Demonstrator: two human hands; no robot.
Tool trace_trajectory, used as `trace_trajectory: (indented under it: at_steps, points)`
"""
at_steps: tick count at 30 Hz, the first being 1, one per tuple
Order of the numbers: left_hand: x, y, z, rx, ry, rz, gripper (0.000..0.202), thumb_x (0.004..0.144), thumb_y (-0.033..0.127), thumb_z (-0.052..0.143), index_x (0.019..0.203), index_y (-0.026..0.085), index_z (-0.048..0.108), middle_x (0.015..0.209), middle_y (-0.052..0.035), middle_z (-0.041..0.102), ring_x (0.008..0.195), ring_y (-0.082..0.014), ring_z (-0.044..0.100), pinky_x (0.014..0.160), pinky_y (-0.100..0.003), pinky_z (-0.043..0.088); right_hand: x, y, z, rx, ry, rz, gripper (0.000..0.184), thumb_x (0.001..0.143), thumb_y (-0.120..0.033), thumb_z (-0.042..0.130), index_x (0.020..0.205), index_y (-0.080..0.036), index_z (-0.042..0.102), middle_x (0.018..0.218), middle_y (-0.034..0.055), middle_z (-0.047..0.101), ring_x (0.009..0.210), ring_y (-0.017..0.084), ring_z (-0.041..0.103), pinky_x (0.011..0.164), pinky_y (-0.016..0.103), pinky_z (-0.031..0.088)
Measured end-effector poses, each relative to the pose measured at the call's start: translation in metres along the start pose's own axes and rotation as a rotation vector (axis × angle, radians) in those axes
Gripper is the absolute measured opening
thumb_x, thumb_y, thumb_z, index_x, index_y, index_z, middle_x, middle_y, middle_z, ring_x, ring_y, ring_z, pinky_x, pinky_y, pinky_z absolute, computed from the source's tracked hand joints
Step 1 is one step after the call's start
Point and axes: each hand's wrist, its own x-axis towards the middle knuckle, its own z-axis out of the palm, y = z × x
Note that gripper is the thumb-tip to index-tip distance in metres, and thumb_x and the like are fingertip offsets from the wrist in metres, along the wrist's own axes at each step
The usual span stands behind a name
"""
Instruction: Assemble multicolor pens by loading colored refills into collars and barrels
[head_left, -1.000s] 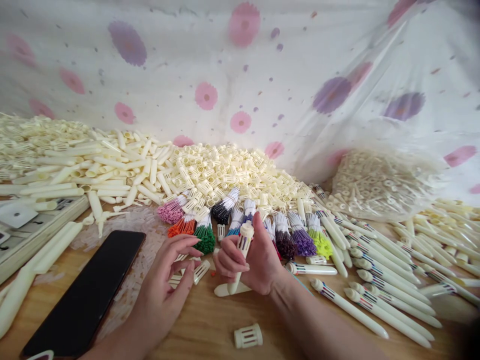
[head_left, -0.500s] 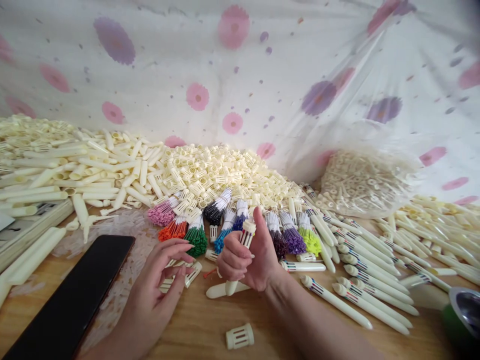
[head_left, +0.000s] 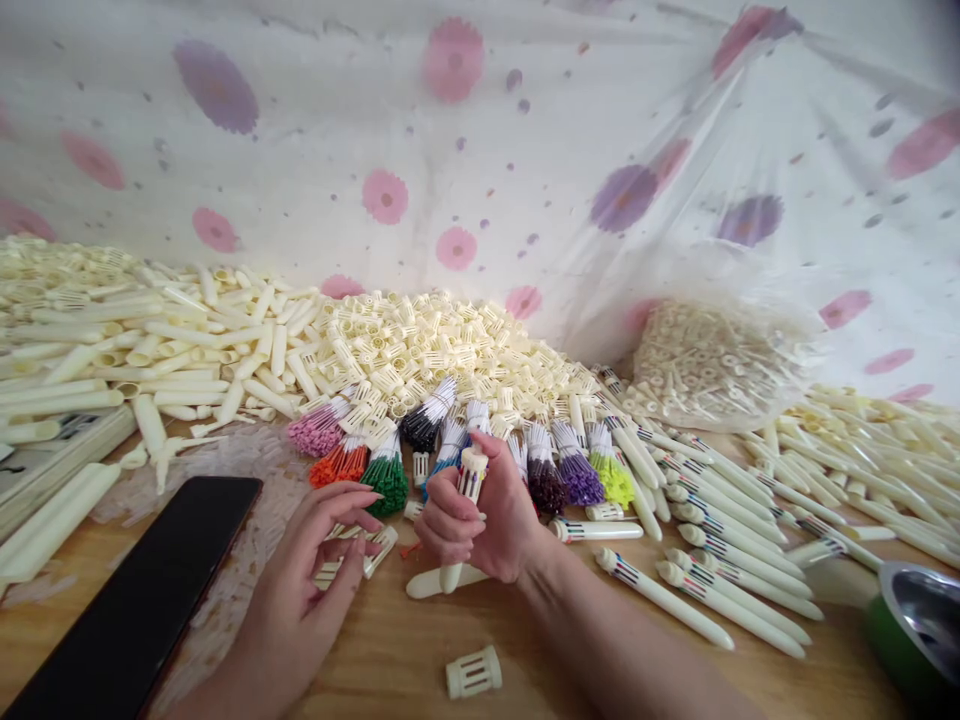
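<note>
My right hand [head_left: 491, 520] is wrapped round a multicolour pen [head_left: 472, 475], held upright with its slotted top and coloured sliders above the fingers. The thumb lies along the pen's upper end. To the left, my left hand [head_left: 319, 575] has its fingers curved and apart. Slotted cream sleeves [head_left: 380, 550] show just beyond and between those fingers; I see no grip on them. Below the pen a cream barrel [head_left: 424, 583] lies on the wooden table, partly covered by my right hand. A single slotted sleeve [head_left: 474, 672] rests nearer to me.
Bundles of coloured refills [head_left: 577, 470] stretch behind my hands, before a heap of slotted sleeves [head_left: 427, 340]. Finished-looking pens [head_left: 720, 600] lie in rows at right, near a green metal-lined bowl [head_left: 919, 625]. A black phone [head_left: 142, 600] lies left. A clear bag of small parts [head_left: 720, 360] sits behind.
My right thumb has come down from upright to the pen's top end. The whole view has shifted slightly, and my left hand keeps its pose.
</note>
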Motion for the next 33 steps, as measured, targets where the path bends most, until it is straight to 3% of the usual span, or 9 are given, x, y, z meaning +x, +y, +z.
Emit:
trace_trajectory:
  at_steps: [2, 7, 10, 14, 18, 24, 28, 31, 33]
  points:
    - [0.0, -0.001, 0.0, -0.002, -0.008, -0.005, 0.027, 0.089, 0.017, 0.045, 0.109, 0.032, 0.056, 0.113, -0.0026, 0.049, 0.087, -0.015, 0.063, 0.073, -0.027, 0.061, 0.0, 0.0, -0.001, 0.006, 0.009, -0.019, 0.064, 0.082, -0.066, 0.023, 0.043, -0.019, 0.04, 0.032, -0.0064, 0.023, 0.033, 0.008, 0.025, 0.033, 0.019, 0.018]
    - [-0.001, -0.001, -0.001, 0.002, 0.005, 0.002, 0.026, 0.088, 0.017, 0.047, 0.108, 0.031, 0.057, 0.112, -0.0026, 0.05, 0.087, -0.0154, 0.063, 0.073, -0.028, 0.061, 0.003, 0.004, 0.004, 0.019, 0.177, -0.018, 0.065, 0.082, -0.073, 0.028, 0.055, -0.017, 0.048, 0.045, -0.0047, 0.034, 0.045, 0.009, 0.036, 0.045, 0.019, 0.033]
    - [-0.001, -0.001, -0.001, -0.015, 0.008, -0.009, 0.027, 0.088, 0.017, 0.047, 0.108, 0.032, 0.056, 0.112, -0.0024, 0.05, 0.087, -0.0152, 0.063, 0.073, -0.027, 0.061, 0.005, 0.007, 0.009, 0.03, 0.244, -0.025, 0.058, 0.083, -0.069, 0.038, 0.064, -0.016, 0.051, 0.055, -0.0033, 0.04, 0.054, 0.009, 0.04, 0.053, 0.02, 0.036]
    - [-0.001, -0.002, 0.0, -0.038, 0.001, -0.017, 0.027, 0.089, 0.018, 0.046, 0.109, 0.033, 0.055, 0.109, -0.0017, 0.05, 0.088, -0.0149, 0.062, 0.073, -0.027, 0.061, 0.006, 0.009, 0.009, 0.038, 0.246, -0.109, 0.04, 0.086, -0.053, 0.051, 0.077, -0.015, 0.058, 0.06, -0.0022, 0.043, 0.057, 0.009, 0.04, 0.049, 0.017, 0.033]
    - [0.0, -0.001, 0.0, -0.043, -0.006, -0.035, 0.027, 0.09, 0.018, 0.046, 0.11, 0.033, 0.054, 0.111, -0.0016, 0.049, 0.088, -0.0144, 0.061, 0.073, -0.027, 0.061, 0.005, 0.009, 0.006, 0.004, 0.229, -0.211, 0.025, 0.08, -0.037, 0.065, 0.091, -0.015, 0.062, 0.067, -0.0016, 0.048, 0.064, 0.01, 0.045, 0.058, 0.02, 0.04]
    - [-0.001, 0.0, 0.0, -0.056, 0.006, -0.022, 0.027, 0.089, 0.017, 0.046, 0.109, 0.034, 0.055, 0.111, -0.0009, 0.048, 0.088, -0.0142, 0.061, 0.073, -0.027, 0.061, 0.003, 0.011, 0.001, -0.046, 0.191, -0.246, 0.031, 0.079, -0.03, 0.068, 0.106, -0.015, 0.062, 0.076, 0.0004, 0.058, 0.064, 0.01, 0.05, 0.062, 0.023, 0.042]
    - [0.0, -0.001, 0.0, -0.059, 0.001, -0.02, 0.027, 0.089, 0.017, 0.046, 0.109, 0.034, 0.055, 0.112, -0.0013, 0.048, 0.088, -0.0145, 0.061, 0.073, -0.027, 0.062, 0.004, 0.01, 0.004, -0.041, 0.213, -0.24, 0.041, 0.079, -0.051, 0.063, 0.099, -0.016, 0.064, 0.069, 0.0, 0.057, 0.06, 0.011, 0.05, 0.059, 0.024, 0.039]
    - [0.0, -0.001, 0.001, -0.055, 0.005, -0.018, 0.026, 0.09, 0.017, 0.046, 0.109, 0.033, 0.055, 0.111, -0.0016, 0.048, 0.086, -0.0143, 0.061, 0.072, -0.027, 0.062, 0.003, 0.006, 0.005, -0.029, 0.219, -0.199, 0.06, 0.078, -0.071, 0.044, 0.072, -0.015, 0.063, 0.05, -0.0029, 0.044, 0.053, 0.012, 0.043, 0.055, 0.024, 0.034]
    - [0.0, -0.001, 0.0, -0.047, 0.004, -0.013, 0.025, 0.09, 0.018, 0.046, 0.108, 0.033, 0.055, 0.11, -0.0019, 0.048, 0.085, -0.0143, 0.061, 0.071, -0.027, 0.062, 0.002, 0.003, 0.003, -0.014, 0.217, -0.152, 0.064, 0.078, -0.073, 0.038, 0.055, -0.016, 0.055, 0.043, -0.0048, 0.033, 0.049, 0.011, 0.036, 0.052, 0.024, 0.029]
